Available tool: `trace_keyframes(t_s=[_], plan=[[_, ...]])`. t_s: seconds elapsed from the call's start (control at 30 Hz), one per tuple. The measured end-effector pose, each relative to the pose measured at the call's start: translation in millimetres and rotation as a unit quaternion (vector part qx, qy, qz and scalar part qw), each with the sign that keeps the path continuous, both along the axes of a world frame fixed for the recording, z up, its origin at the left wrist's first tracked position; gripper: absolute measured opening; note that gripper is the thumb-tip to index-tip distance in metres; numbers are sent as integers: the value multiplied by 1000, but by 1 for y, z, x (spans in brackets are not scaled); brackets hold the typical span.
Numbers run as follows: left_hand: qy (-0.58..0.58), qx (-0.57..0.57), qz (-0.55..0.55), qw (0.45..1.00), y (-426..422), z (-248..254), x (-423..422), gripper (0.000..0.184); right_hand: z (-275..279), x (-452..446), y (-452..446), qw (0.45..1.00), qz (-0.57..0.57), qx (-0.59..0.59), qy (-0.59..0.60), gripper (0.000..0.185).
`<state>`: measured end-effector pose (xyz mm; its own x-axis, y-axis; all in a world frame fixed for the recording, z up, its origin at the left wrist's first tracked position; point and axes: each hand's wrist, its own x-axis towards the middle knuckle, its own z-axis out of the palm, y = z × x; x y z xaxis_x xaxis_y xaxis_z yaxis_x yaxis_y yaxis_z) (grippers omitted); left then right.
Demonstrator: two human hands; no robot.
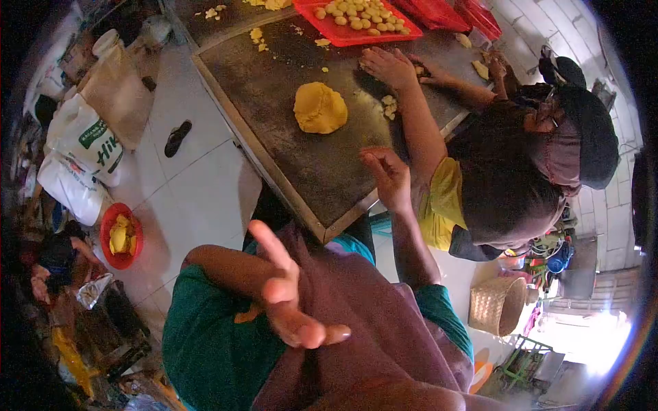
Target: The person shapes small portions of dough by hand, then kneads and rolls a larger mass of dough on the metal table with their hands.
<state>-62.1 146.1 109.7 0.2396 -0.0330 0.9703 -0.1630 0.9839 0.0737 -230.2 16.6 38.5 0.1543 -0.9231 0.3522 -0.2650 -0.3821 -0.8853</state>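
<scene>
My left hand (284, 294) is raised close to the camera in front of my maroon apron (370, 322). Its fingers are spread apart and hold nothing. Over the near right edge of the dark worktable (274, 120) is my right hand (389, 179), its fingers bent and drawn together. Whether anything small lies within them is hidden. Beyond that hand, apart from it, a rounded lump of yellow dough (320, 108) rests on the tabletop. Small pale dough bits (389, 107) are scattered to the lump's right.
A co-worker's hand (388, 67) lies on the table at right, near a red tray (329, 35) of small dough balls. Another red tray (439, 14) stands behind. On the floor at left are a red basin (137, 236), a sandal (177, 138) and white sacks (72, 185).
</scene>
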Motion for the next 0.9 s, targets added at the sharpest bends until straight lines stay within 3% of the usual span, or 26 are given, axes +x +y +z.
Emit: trace_keyframes(t_s=[0.03, 0.1, 0.23, 0.33, 0.4, 0.53, 0.67, 0.77, 0.9], plan=[[3, -6, -9, 1000, -2, -1, 2, 30, 0, 0, 3, 1000, 1, -1, -10, 10], [-139, 54, -69, 986, -2, 0, 29, 29, -2, -5, 5, 1000, -6, 2, -17, 11], [-426, 199, -149, 870, -2, 6, 54, 36, -4, -15, 15, 999, -30, 27, -11, 12], [-505, 254, -252, 786, -17, 6, 54, 37, 4, -20, 22, 999, -40, 29, 10, 13], [-512, 256, -273, 773, -18, 5, 55, 37, 7, -20, 25, 994, -54, 91, -14, 13], [-472, 276, -356, 758, -25, 0, 54, 37, 3, -19, 26, 997, -62, 39, 9, 12], [-496, 317, -330, 738, -22, 7, 63, 29, -2, -16, 26, 998, -51, 33, -11, 13], [-473, 236, -362, 768, -13, 12, 51, 41, -2, -10, 26, 998, -50, 38, -27, 12], [-492, 239, -418, 725, -16, 6, 47, 30, 8, -2, 26, 998, -46, 30, -17, 11]])
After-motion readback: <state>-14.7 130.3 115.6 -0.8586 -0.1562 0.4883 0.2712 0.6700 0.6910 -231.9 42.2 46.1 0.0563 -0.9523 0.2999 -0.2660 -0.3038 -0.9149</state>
